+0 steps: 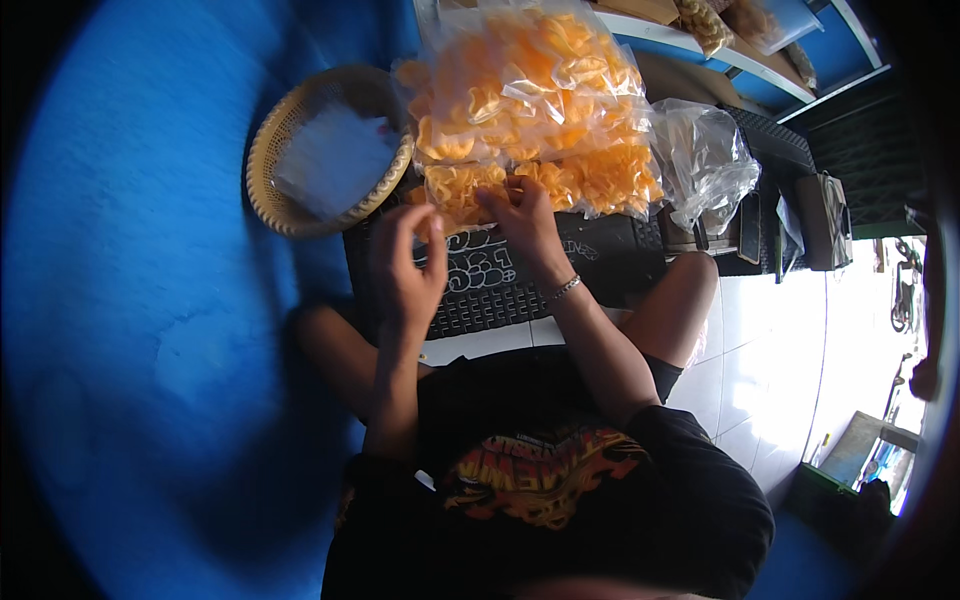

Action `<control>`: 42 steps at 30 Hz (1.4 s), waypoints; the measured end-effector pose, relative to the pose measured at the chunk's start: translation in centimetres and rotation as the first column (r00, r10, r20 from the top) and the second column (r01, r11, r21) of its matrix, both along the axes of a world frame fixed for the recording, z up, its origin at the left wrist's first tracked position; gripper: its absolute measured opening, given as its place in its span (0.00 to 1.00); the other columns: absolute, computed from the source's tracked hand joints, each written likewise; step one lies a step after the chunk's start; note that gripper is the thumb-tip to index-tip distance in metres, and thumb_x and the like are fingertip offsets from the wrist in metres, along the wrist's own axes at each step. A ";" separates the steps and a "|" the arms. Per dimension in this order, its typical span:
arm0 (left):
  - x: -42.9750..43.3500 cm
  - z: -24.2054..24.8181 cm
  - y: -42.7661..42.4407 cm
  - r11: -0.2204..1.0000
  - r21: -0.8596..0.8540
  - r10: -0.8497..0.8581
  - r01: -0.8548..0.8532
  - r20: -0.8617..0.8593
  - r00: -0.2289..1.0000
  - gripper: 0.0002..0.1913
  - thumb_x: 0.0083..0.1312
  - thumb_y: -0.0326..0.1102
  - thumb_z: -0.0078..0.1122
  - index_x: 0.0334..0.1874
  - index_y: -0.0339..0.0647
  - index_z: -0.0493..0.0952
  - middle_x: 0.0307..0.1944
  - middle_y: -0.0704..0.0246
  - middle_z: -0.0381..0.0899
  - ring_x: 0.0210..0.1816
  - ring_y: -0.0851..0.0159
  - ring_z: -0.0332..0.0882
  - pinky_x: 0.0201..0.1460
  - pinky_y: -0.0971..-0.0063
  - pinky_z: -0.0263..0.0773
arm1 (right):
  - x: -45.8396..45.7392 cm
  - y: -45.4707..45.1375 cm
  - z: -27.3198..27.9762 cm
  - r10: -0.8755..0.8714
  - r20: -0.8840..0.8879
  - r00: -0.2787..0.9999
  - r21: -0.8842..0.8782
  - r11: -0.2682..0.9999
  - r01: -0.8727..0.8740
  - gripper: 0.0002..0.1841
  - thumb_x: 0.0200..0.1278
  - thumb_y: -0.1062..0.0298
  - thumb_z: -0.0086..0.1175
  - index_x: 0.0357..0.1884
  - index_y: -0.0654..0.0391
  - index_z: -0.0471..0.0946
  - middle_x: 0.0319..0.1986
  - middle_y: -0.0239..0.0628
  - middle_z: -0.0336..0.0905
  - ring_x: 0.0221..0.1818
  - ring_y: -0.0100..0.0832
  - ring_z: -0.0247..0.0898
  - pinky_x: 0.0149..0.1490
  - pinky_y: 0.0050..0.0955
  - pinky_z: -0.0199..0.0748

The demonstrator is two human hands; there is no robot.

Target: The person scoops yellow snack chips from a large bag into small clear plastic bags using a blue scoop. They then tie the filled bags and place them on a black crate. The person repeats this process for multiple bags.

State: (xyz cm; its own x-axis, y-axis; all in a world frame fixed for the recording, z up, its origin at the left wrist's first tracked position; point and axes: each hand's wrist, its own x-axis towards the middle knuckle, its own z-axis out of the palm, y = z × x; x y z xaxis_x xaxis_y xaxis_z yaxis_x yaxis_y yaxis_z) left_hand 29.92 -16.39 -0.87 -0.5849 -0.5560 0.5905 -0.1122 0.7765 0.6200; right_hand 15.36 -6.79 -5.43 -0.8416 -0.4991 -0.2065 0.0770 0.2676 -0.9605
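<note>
Clear plastic bags of orange crackers (540, 82) are piled in front of me. A smaller filled bag (457, 184) lies at the pile's near left. My right hand (529, 221), a chain bracelet on its wrist, is at that bag's right edge with the fingers bent and the thumb on the plastic. To the left, my left hand (411, 262) is raised just before the bag's near corner, thumb and fingertips curled towards each other. Whether thin plastic lies between them cannot be made out.
A yellow woven-pattern basket (259, 176) holding clear plastic bags (330, 165) stands left. The black table (600, 251) bears white drawings. Right of the pile are a crumpled clear bag (701, 157), a phone (749, 229) and a brown box (823, 225). A shelf (720, 52) runs behind; a blue wall (150, 225) closes the left.
</note>
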 end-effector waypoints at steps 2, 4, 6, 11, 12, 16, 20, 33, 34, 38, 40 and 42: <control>0.2 -0.9 0.8 0.994 -0.090 -0.059 0.067 0.085 0.995 0.15 0.62 0.27 0.63 0.52 0.38 0.77 0.50 0.61 0.78 0.53 0.55 0.76 0.56 0.62 0.71 | 0.4 -1.0 -0.1 -0.014 -0.131 0.991 0.098 0.995 0.027 0.25 0.61 0.59 0.67 0.48 0.70 0.73 0.33 0.44 0.84 0.31 0.26 0.80 0.34 0.25 0.77; 0.1 -2.0 1.3 0.985 -0.142 -0.069 0.096 0.188 0.980 0.19 0.61 0.26 0.63 0.56 0.39 0.76 0.58 0.61 0.74 0.60 0.53 0.72 0.62 0.59 0.67 | 0.8 -1.5 0.1 -0.005 -0.287 0.958 0.230 0.970 0.074 0.29 0.56 0.54 0.70 0.47 0.70 0.73 0.32 0.48 0.84 0.33 0.33 0.82 0.37 0.30 0.79; -0.1 -2.9 1.3 0.976 -0.196 -0.046 0.094 0.236 0.971 0.21 0.60 0.28 0.63 0.57 0.39 0.76 0.62 0.61 0.71 0.64 0.51 0.67 0.66 0.56 0.62 | 1.1 -1.8 0.4 -0.011 -0.298 0.954 0.255 0.963 0.091 0.29 0.56 0.52 0.69 0.46 0.69 0.74 0.33 0.48 0.84 0.34 0.37 0.83 0.39 0.32 0.79; -0.3 -4.3 1.3 0.977 -0.197 -0.022 0.084 0.297 0.954 0.25 0.61 0.32 0.63 0.63 0.40 0.73 0.66 0.59 0.67 0.71 0.48 0.58 0.72 0.53 0.53 | 1.8 -2.0 1.2 -0.022 -0.484 0.875 0.276 0.945 0.176 0.25 0.58 0.49 0.67 0.43 0.64 0.77 0.33 0.46 0.84 0.35 0.45 0.83 0.40 0.37 0.78; -0.3 -4.4 1.2 0.976 -0.201 -0.025 0.088 0.297 0.954 0.25 0.62 0.32 0.63 0.63 0.40 0.73 0.67 0.59 0.67 0.71 0.48 0.58 0.71 0.53 0.54 | 1.9 -2.0 1.4 -0.012 -0.521 0.854 0.293 0.937 0.192 0.25 0.58 0.49 0.66 0.42 0.63 0.77 0.32 0.45 0.83 0.35 0.46 0.82 0.39 0.38 0.77; 0.0 -4.3 1.2 0.974 -0.201 -0.038 0.106 0.318 0.947 0.26 0.64 0.33 0.61 0.66 0.39 0.71 0.69 0.57 0.64 0.71 0.46 0.57 0.71 0.51 0.54 | 2.2 -1.7 2.4 0.053 -0.657 0.752 0.364 0.896 0.254 0.21 0.61 0.49 0.64 0.41 0.60 0.78 0.31 0.43 0.82 0.32 0.47 0.80 0.37 0.41 0.75; 0.9 -4.0 1.7 0.981 -0.160 -0.049 0.107 0.331 0.942 0.28 0.64 0.35 0.61 0.67 0.38 0.70 0.71 0.57 0.62 0.72 0.44 0.55 0.73 0.50 0.52 | 2.1 -0.3 3.7 -0.041 -0.760 0.648 0.245 0.906 0.345 0.19 0.62 0.52 0.63 0.41 0.59 0.79 0.32 0.43 0.82 0.29 0.45 0.79 0.37 0.40 0.75; 6.2 -3.8 1.8 0.992 -0.106 0.082 -0.063 0.183 0.980 0.24 0.64 0.31 0.62 0.63 0.37 0.71 0.63 0.55 0.69 0.65 0.46 0.65 0.67 0.53 0.62 | -1.4 11.8 3.8 -0.067 -0.760 0.647 0.201 0.922 0.332 0.08 0.63 0.64 0.62 0.38 0.57 0.80 0.29 0.40 0.82 0.27 0.41 0.79 0.35 0.36 0.75; 6.1 -3.5 1.5 0.989 -0.115 0.109 -0.092 0.153 0.982 0.20 0.64 0.30 0.62 0.59 0.37 0.73 0.59 0.55 0.71 0.62 0.48 0.68 0.65 0.55 0.64 | -1.7 12.8 3.8 -0.061 -0.741 0.669 0.218 0.920 0.325 0.08 0.63 0.64 0.61 0.38 0.57 0.79 0.30 0.40 0.82 0.28 0.41 0.79 0.35 0.35 0.75; 4.9 -1.5 -0.7 0.977 -0.141 0.173 -0.158 0.100 0.980 0.17 0.64 0.28 0.62 0.55 0.37 0.75 0.55 0.56 0.74 0.59 0.50 0.72 0.63 0.58 0.66 | -2.8 15.1 3.6 -0.094 -0.759 0.644 0.224 0.892 0.393 0.06 0.64 0.65 0.61 0.38 0.55 0.79 0.30 0.40 0.83 0.29 0.40 0.81 0.36 0.35 0.76; 4.0 -0.2 -1.8 0.972 -0.160 0.184 -0.175 0.044 0.982 0.16 0.64 0.27 0.62 0.54 0.37 0.75 0.54 0.56 0.74 0.57 0.51 0.72 0.62 0.58 0.67 | -3.0 16.0 4.0 -0.091 -0.773 0.628 0.219 0.891 0.398 0.08 0.65 0.63 0.60 0.39 0.56 0.80 0.30 0.41 0.84 0.30 0.38 0.82 0.36 0.34 0.76; 3.1 0.9 -2.5 0.958 -0.200 0.213 -0.206 0.014 0.977 0.15 0.63 0.26 0.62 0.52 0.36 0.75 0.52 0.57 0.74 0.55 0.51 0.74 0.59 0.59 0.68 | -3.1 16.7 4.6 -0.105 -0.769 0.631 0.224 0.880 0.419 0.09 0.66 0.62 0.59 0.40 0.57 0.80 0.29 0.41 0.84 0.30 0.38 0.83 0.36 0.33 0.76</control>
